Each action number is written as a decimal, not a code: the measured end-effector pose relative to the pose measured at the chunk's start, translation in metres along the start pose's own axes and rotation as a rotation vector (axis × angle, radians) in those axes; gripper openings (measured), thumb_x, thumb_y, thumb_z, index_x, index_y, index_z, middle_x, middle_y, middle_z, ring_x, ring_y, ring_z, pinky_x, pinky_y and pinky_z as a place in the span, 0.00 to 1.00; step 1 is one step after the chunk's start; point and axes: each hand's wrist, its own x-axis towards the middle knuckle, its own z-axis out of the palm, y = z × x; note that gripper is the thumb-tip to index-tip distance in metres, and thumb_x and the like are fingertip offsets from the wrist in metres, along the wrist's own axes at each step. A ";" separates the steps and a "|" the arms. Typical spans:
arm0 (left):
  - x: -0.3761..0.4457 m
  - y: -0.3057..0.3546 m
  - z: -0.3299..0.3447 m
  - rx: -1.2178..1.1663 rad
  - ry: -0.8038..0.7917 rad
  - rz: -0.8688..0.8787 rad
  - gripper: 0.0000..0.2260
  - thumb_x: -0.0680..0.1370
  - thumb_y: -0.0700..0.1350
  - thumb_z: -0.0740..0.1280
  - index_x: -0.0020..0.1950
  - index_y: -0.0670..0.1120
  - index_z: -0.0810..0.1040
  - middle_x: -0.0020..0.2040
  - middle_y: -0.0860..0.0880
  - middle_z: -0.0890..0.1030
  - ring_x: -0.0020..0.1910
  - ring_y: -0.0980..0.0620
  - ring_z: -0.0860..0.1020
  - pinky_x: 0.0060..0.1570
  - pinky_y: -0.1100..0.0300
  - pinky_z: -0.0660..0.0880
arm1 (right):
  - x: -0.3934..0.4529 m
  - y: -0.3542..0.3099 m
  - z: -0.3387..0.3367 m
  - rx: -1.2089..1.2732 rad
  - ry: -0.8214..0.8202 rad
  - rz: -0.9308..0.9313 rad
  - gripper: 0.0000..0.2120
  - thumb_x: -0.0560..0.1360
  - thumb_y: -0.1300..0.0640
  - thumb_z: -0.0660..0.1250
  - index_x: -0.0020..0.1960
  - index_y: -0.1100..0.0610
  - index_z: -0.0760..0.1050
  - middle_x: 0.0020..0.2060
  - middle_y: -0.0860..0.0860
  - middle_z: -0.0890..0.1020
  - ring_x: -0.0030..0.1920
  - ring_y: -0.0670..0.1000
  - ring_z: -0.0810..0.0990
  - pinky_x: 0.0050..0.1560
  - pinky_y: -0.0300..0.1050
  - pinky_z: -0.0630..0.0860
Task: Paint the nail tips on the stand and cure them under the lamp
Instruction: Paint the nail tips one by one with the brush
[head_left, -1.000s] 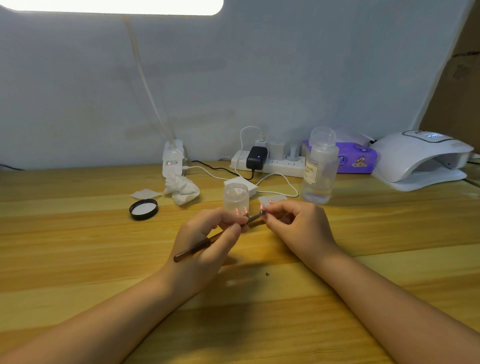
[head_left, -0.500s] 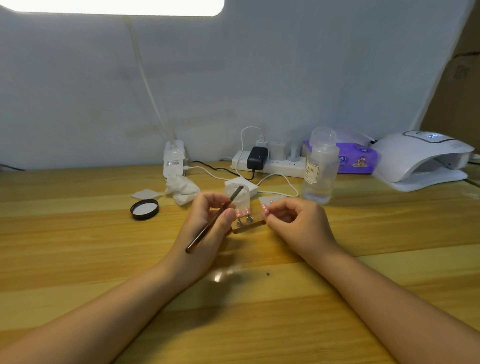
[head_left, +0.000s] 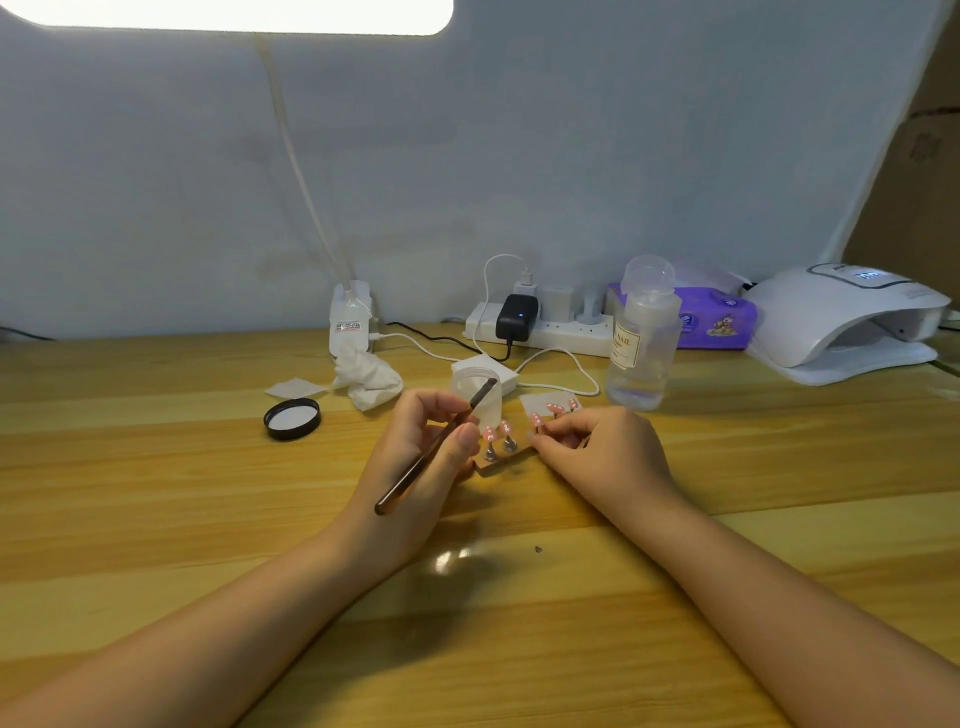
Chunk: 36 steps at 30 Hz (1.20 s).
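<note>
Nail tips: pink, with small white marks, standing on short metal posts at the middle of the table, between the two hands; more pink tips show just to the right, above the right hand's fingers.
Stand: a low wooden strip lying on the table, its left end touching the left hand, its right end hidden behind the right hand.
Left hand: fingers curled round a brush, thumb pressing it against the fingers.
Brush: thin and dark, slanting from near-left up to far-right, its tip in front of a small clear cup.
Right hand: fingers bent, fingertips pinching at the stand's right end.
Clear cup: just beyond the nail tips.
Black lid: flat on the table, to the left.
Crumpled tissue: beyond the lid.
Clear bottle: upright, far right of the stand.
Curing lamp: white, at the far right edge, well apart from the stand.
Power strip: against the far wall, with plugs in it.
</note>
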 end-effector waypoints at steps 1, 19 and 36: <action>0.000 0.000 0.000 0.005 0.000 0.001 0.13 0.75 0.50 0.66 0.57 0.50 0.71 0.50 0.52 0.79 0.49 0.46 0.80 0.51 0.44 0.79 | -0.001 -0.001 0.000 -0.006 0.017 0.009 0.03 0.71 0.50 0.72 0.43 0.48 0.84 0.28 0.42 0.76 0.33 0.44 0.74 0.31 0.37 0.64; 0.000 -0.006 -0.004 0.131 0.130 0.069 0.11 0.75 0.59 0.65 0.55 0.57 0.72 0.49 0.57 0.80 0.50 0.53 0.80 0.51 0.51 0.79 | 0.000 0.000 -0.017 -0.387 -0.131 0.158 0.14 0.66 0.40 0.68 0.47 0.46 0.73 0.48 0.47 0.72 0.55 0.51 0.72 0.47 0.44 0.70; 0.001 -0.004 -0.001 0.129 0.132 0.026 0.11 0.75 0.56 0.64 0.56 0.56 0.70 0.46 0.66 0.78 0.50 0.54 0.80 0.54 0.43 0.78 | 0.002 -0.002 -0.009 -0.361 0.038 0.087 0.23 0.62 0.27 0.66 0.33 0.48 0.77 0.39 0.47 0.77 0.44 0.49 0.74 0.41 0.43 0.74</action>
